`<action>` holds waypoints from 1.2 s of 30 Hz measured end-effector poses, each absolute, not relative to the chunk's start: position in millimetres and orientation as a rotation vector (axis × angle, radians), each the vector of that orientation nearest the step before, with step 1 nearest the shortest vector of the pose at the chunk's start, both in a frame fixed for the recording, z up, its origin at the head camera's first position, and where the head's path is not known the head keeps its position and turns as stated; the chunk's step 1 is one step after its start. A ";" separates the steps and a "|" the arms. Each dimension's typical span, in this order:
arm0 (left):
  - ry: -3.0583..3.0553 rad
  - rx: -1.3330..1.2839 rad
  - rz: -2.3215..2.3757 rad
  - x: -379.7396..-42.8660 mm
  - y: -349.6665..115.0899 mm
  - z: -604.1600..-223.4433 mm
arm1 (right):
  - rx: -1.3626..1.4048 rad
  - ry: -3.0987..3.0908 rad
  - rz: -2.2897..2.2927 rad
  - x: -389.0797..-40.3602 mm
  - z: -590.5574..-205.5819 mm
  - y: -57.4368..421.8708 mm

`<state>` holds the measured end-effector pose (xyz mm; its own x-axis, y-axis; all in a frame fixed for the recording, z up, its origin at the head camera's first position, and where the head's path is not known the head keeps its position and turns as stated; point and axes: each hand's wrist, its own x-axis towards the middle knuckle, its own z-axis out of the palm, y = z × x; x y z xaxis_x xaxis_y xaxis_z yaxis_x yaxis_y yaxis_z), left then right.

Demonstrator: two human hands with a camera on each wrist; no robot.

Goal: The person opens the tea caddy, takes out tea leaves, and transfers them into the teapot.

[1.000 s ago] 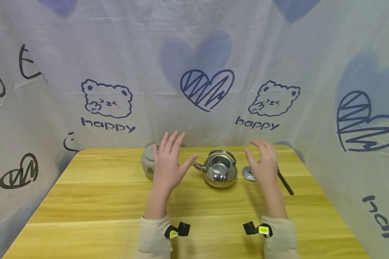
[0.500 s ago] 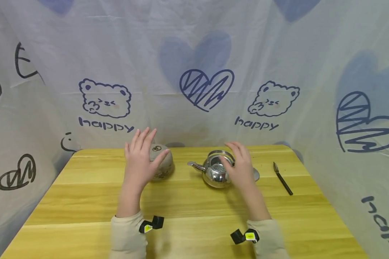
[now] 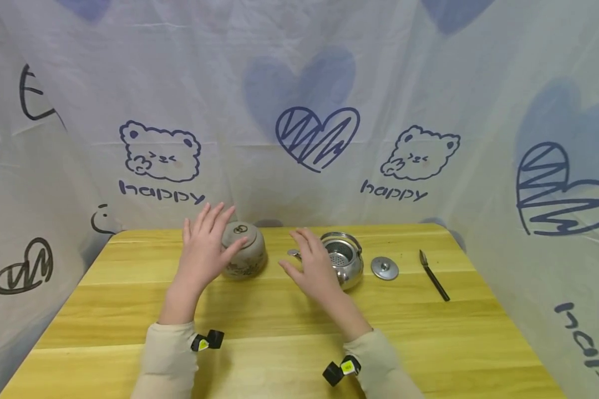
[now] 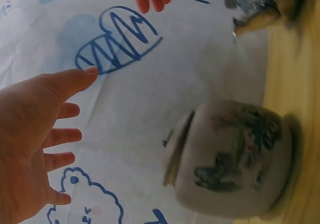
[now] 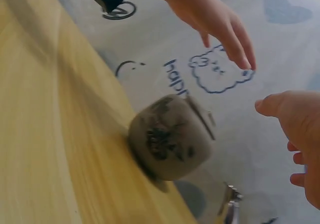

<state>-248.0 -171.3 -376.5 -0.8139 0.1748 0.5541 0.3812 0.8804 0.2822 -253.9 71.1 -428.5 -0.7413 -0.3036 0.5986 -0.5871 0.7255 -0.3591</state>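
Note:
A grey lidded jar with painted decoration stands at the back, left of centre; its lid is on. My left hand hovers beside the jar on its left, fingers spread and holding nothing. In the head view my right hand is between the jar and a shiny metal teapot, fingers extended and nothing in them. It covers part of the teapot's left side. The teapot has its top off, and a perforated strainer shows inside. Both wrist views show the jar apart from the hands.
Right of the teapot lies its round metal lid, knob up. Farther right is a slim dark-handled tool with a pointed metal tip. A printed cloth hangs behind the wooden table.
Both hands have moved left, the left one from in front of the jar to its left side. My right hand has passed from near the metal lid across the teapot toward the jar.

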 end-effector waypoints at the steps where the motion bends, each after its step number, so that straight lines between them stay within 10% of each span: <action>1: -2.522 -0.412 -0.515 -250.1 -173.0 -378.1 | 0.675 -2.445 0.735 -256.3 -430.7 67.0; 36: -2.742 -0.578 -0.078 -313.3 -208.0 -424.5 | 0.810 -2.901 0.239 -324.7 -453.8 3.5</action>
